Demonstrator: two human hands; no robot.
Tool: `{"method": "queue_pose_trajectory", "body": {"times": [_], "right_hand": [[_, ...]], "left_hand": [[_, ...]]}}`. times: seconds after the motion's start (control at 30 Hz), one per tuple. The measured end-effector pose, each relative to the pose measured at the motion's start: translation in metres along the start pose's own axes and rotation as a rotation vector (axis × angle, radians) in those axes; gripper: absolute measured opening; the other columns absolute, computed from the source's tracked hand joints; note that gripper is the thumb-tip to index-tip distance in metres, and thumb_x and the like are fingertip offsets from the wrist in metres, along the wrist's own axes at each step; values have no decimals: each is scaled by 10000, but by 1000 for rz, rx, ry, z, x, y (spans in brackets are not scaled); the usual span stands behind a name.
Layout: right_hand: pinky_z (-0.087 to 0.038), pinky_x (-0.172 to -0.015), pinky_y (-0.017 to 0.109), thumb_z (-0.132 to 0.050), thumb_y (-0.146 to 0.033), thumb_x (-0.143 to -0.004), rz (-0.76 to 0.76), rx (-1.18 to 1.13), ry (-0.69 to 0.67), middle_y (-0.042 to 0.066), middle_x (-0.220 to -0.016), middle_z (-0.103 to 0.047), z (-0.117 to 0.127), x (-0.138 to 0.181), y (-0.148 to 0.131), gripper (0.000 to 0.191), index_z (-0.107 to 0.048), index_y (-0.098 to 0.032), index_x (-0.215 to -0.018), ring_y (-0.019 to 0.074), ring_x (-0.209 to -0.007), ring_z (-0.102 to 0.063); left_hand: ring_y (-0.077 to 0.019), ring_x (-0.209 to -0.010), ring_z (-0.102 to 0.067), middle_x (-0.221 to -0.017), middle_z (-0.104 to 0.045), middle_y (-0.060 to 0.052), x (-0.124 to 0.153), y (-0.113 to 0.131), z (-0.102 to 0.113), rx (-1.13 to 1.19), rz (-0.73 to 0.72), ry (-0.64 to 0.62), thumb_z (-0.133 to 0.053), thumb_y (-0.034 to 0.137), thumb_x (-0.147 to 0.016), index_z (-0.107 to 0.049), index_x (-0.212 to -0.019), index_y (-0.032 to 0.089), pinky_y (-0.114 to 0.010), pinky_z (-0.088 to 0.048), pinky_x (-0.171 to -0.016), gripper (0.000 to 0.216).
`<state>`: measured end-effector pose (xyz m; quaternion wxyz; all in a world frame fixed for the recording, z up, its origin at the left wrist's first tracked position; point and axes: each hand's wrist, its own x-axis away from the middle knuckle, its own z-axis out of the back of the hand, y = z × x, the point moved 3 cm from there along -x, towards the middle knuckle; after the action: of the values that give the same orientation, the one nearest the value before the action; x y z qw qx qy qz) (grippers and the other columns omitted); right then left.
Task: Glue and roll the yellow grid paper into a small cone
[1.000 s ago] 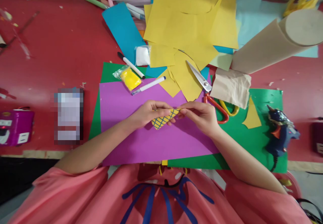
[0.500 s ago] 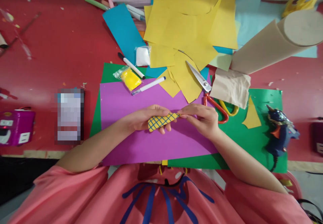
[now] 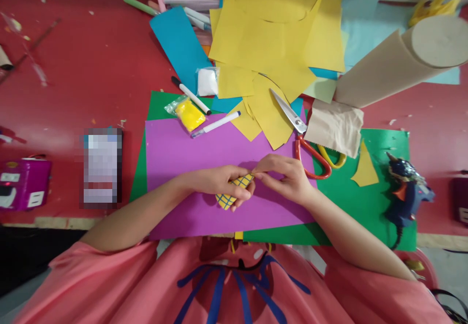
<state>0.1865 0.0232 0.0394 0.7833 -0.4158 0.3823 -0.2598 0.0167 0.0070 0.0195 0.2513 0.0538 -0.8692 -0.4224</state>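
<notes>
Above the purple sheet (image 3: 183,153), my left hand (image 3: 223,181) is closed around a yellow paper piece with blue crisscross lines (image 3: 227,200). The piece widens toward the lower left and narrows to a tip at the upper right; the left fingers hide part of it. My right hand (image 3: 287,178) pinches at that narrow tip, thumb and index finger together. Just right of and beyond the right hand lie scissors with red handles (image 3: 302,134), blades pointing away from me. A capped white marker (image 3: 219,123) rests on the purple sheet beyond the left hand.
Yellow paper sheets (image 3: 270,36) pile up at the back. Bagged yellow clay (image 3: 190,115) and white clay (image 3: 207,81) lie at back left. A glue gun (image 3: 407,192) and yellow scrap (image 3: 365,165) sit on green card (image 3: 340,207). Rolled paper (image 3: 387,70) stands behind; a phone (image 3: 102,165) lies left.
Both hands have come slightly nearer to me. The left fingers and thumb now wrap over the patterned paper, which is tilted more steeply. The right hand stays at its tip.
</notes>
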Motion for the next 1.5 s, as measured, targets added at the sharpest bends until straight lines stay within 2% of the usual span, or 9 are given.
{"method": "queue_pose_trajectory", "body": {"times": [0.43, 0.6, 0.67, 0.73, 0.8, 0.87, 1.07, 1.23, 1.5], "right_hand": [[-543, -674, 248, -638, -199, -886, -147, -63, -11, 47, -809, -737, 2, -3, 2, 70, -697, -167, -865, 128, -726, -677], [-546, -643, 243, -650, -215, -875, -225, -57, 79, 30, -799, -738, 4, 0, 5, 63, -702, -186, -854, 125, -697, -683], [-545, -605, 238, -654, -223, -872, -305, -114, 216, 9, -740, -721, 8, 2, 9, 61, -693, -191, -839, 116, -641, -675], [-553, -573, 238, -653, -241, -875, -386, -209, 381, -13, -682, -700, 13, 3, 14, 65, -675, -197, -833, 113, -588, -669], [-571, -562, 246, -659, -269, -873, -437, -297, 497, -20, -660, -696, 16, 4, 19, 79, -658, -202, -832, 121, -574, -679], [-587, -556, 255, -672, -296, -864, -469, -371, 540, -15, -673, -709, 16, 5, 24, 97, -649, -207, -836, 133, -587, -697], [-601, -529, 256, -693, -300, -850, -498, -537, 508, -21, -655, -713, 8, 6, 26, 115, -639, -200, -832, 135, -570, -701], [-622, -592, 278, -705, -318, -836, -554, -557, 394, -1, -645, -725, -1, 5, 19, 157, -642, -177, -807, 143, -593, -714], [-628, -626, 291, -698, -319, -842, -590, -686, 332, 11, -683, -741, -5, 5, 23, 157, -642, -173, -821, 150, -625, -728]], "left_hand": [[-80, -476, -577, -598, -593, 45, 0, 0, 0, -57, 10, 32, -579, 253, -851, -513, -784, 158, -239, -491, -568, 133], [-128, -561, -636, -672, -638, -1, -1, 2, 0, -23, -73, 93, -572, 482, -870, -545, -933, 167, -255, -496, -570, 322], [-169, -680, -682, -822, -689, -53, -2, 5, 5, 38, -237, 239, -457, 632, -877, -547, -1049, 183, -283, -524, -607, 489], [-194, -829, -694, -968, -694, -69, 0, 7, 17, 45, -472, 557, -349, 677, -890, -555, -1051, 209, -330, -557, -723, 536], [-193, -947, -674, -1065, -669, -57, 8, 6, 27, -103, -734, 879, -385, 584, -913, -571, -980, 226, -356, -548, -848, 409], [-205, -1081, -626, -1190, -617, -63, 14, 5, 30, -385, -901, 999, -375, 529, -937, -618, -919, 229, -399, -500, -986, 386], [-307, -1468, -244, -1612, -178, -43, 14, 3, 15, -1064, -895, 810, -301, 619, -937, -529, -1311, 266, -508, -293, -1181, 563], [-328, -1371, -398, -1477, -373, -170, 16, 9, 6, -1233, -899, 937, -370, 757, -832, -215, -1491, 201, -523, -360, -1125, 876], [-250, -1041, -581, -1082, -588, -88, 17, 10, 0, -1369, -962, 1018, -462, 729, -807, -390, -1299, 218, -469, -450, -1020, 713]]}}
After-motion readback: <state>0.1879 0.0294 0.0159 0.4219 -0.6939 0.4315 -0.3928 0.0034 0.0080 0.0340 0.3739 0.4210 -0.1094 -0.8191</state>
